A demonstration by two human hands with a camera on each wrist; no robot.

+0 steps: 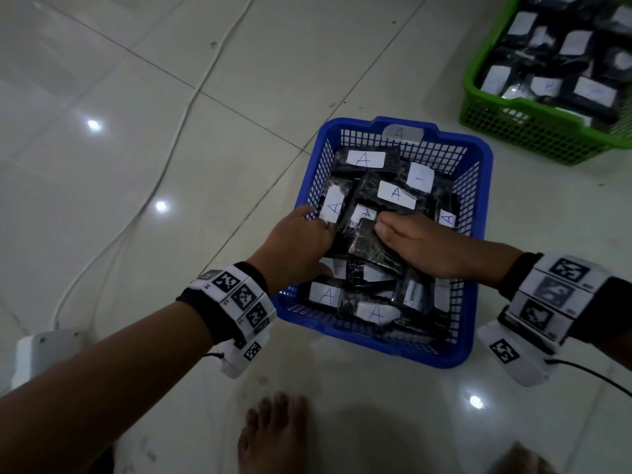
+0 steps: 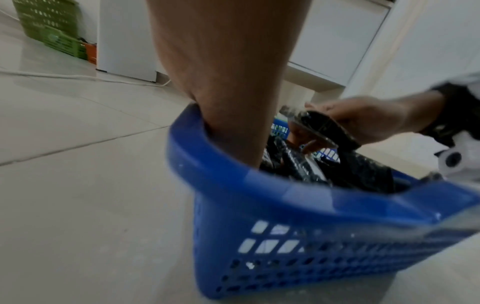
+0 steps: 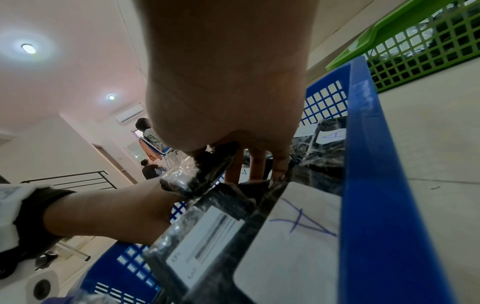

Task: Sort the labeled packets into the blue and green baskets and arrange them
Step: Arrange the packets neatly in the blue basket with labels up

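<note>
From the head camera, the blue basket (image 1: 477, 213) with grid walls sits on the shiny floor tiles (image 1: 171, 97), full of black plastic-wrapped packets (image 1: 393, 193) with white labels marked "A", while the green basket (image 1: 533, 128) sits far off to the right. The left wrist camera shows the right hand (image 2: 363, 121) pinching one black packet (image 2: 322, 129) above the blue basket. The right wrist camera shows the left hand (image 3: 116, 209) reaching into the packets, its fingers hidden, so I cannot tell their grip.

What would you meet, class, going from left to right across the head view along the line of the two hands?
White cable on the floor → left hand → black packet held between the hands → right hand → right wall of the blue basket.
</note>
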